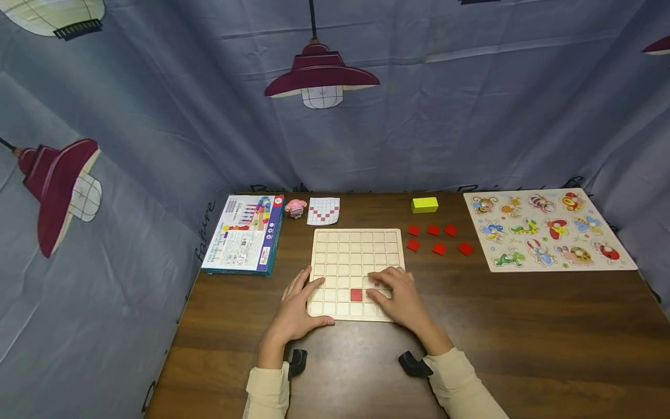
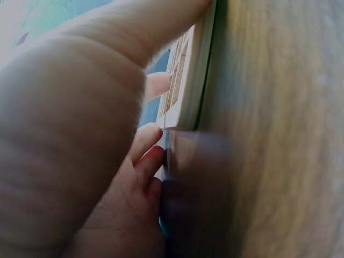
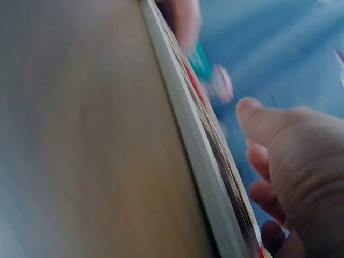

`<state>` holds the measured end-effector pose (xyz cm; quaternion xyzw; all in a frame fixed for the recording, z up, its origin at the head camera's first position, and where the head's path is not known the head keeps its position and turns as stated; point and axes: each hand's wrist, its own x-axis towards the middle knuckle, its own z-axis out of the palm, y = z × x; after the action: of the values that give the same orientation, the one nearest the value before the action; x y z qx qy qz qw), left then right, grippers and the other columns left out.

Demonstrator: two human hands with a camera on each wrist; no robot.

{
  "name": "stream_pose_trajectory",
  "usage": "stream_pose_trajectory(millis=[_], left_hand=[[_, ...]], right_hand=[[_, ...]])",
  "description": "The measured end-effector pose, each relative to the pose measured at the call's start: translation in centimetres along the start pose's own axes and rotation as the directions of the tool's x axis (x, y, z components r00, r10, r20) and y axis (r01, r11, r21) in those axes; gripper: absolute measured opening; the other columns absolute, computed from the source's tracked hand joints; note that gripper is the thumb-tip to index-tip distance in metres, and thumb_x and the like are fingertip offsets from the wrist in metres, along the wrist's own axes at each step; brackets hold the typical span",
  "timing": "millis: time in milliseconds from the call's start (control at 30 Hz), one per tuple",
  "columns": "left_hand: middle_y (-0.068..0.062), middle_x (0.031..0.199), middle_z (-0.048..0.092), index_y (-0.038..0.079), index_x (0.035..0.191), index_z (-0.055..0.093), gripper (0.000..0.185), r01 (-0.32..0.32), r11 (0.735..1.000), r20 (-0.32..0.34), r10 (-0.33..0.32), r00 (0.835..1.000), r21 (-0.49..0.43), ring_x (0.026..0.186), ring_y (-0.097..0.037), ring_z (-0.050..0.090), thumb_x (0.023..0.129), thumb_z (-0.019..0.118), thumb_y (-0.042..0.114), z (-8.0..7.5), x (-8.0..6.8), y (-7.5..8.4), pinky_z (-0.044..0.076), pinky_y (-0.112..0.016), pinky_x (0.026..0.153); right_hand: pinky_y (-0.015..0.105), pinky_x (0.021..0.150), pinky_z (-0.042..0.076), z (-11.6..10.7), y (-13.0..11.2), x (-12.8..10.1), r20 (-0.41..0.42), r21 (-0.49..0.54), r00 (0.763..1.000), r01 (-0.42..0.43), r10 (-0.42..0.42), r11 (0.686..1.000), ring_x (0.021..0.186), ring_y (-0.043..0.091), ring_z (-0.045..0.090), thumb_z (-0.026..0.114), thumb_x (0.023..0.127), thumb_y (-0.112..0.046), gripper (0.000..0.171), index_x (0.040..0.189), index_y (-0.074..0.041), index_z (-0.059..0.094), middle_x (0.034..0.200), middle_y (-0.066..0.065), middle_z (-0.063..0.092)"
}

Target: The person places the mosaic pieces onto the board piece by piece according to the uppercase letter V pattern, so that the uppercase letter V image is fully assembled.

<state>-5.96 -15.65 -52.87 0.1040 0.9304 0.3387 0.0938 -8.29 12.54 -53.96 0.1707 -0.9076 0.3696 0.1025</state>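
A pale wooden grid board [image 1: 337, 253] lies on the table between the two hands. One red square tile [image 1: 356, 295] sits in its second row from the near edge, around the middle column. My left hand [image 1: 297, 308] rests at the board's near left corner, thumb along the near edge, the other fingers stretched along the left side. Over the right part of the board is my right hand [image 1: 400, 297], thumb and fingers apart beside the red tile. The right wrist view shows the thumb [image 3: 257, 115] raised above the board's edge, with nothing seen between the fingers.
Several loose red tiles [image 1: 439, 249] lie right of the board, below a yellow-green block [image 1: 424, 205]. Behind the board are a pattern card [image 1: 323, 211] and a pink figurine [image 1: 295, 208]. A box [image 1: 243, 233] lies left, an insect puzzle board [image 1: 549, 230] right.
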Motion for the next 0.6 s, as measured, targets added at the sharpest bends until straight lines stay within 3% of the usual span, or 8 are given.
stream_pose_trajectory(millis=[100,300,500,600], left_hand=[[-0.006,0.171,0.021,0.022,0.148,0.053,0.093,0.001,1.000,0.004,-0.001,1.000,0.005,0.159,-0.032,0.016,0.069,0.092,0.048,0.0,0.0,-0.1,0.017,-0.062,0.125],[-0.007,0.171,0.022,0.020,0.148,0.054,0.093,-0.009,1.000,-0.014,0.009,1.000,-0.009,0.158,-0.034,0.018,0.068,0.093,0.048,0.1,0.0,-0.1,0.020,-0.063,0.123],[-0.007,0.171,0.022,0.021,0.148,0.053,0.092,-0.008,1.000,-0.010,0.008,1.000,-0.011,0.158,-0.034,0.018,0.070,0.091,0.050,0.3,-0.3,-0.2,0.020,-0.063,0.123],[-0.007,0.171,0.022,0.021,0.148,0.053,0.092,-0.010,1.000,-0.013,0.010,1.000,-0.010,0.158,-0.034,0.018,0.070,0.091,0.050,0.3,-0.2,-0.2,0.019,-0.062,0.124]], right_hand=[[0.049,0.087,0.041,-1.6,2.7,0.3,-0.103,0.001,0.993,-0.061,0.060,0.998,0.091,0.025,0.057,0.086,0.082,-0.017,0.042,0.119,-0.005,0.072,0.089,0.004,0.068],[0.050,0.086,0.039,-5.0,7.7,0.2,-0.273,-0.087,0.948,-0.193,0.163,0.977,0.093,0.040,0.053,0.083,0.083,-0.011,0.049,0.126,0.005,0.064,0.092,0.018,0.065],[0.056,0.088,0.041,-6.1,9.3,-0.5,-0.224,-0.185,0.936,-0.315,0.272,0.931,0.100,0.045,0.048,0.076,0.092,-0.022,0.060,0.140,0.007,0.055,0.107,0.026,0.060],[0.054,0.087,0.040,-6.0,9.4,-0.5,-0.213,-0.191,0.931,-0.337,0.296,0.922,0.100,0.043,0.047,0.074,0.093,-0.026,0.054,0.136,0.004,0.059,0.110,0.026,0.059]])
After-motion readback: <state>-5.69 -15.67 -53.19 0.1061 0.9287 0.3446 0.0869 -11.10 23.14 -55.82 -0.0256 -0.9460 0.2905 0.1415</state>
